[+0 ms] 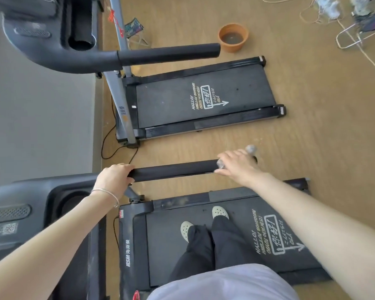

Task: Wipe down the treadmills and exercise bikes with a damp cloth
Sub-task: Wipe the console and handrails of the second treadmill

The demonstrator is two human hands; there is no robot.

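Note:
I stand on the belt of the near treadmill point(236, 252). Its black foam handrail point(173, 169) runs across the middle of the view. My left hand point(115, 178) grips the handrail's near end by the console. My right hand point(238, 165) wraps a grey cloth point(250, 149) around the rail's far end; bits of the cloth stick out past my fingers and under my palm. A second treadmill point(204, 100) stands beyond, with its own black handrail point(167, 54).
An orange basin point(233, 37) with water sits on the wooden floor beyond the far treadmill. Cables and a wire frame point(351, 37) lie at the top right. A black power cord point(110, 146) trails between the two treadmills. A grey wall is at the left.

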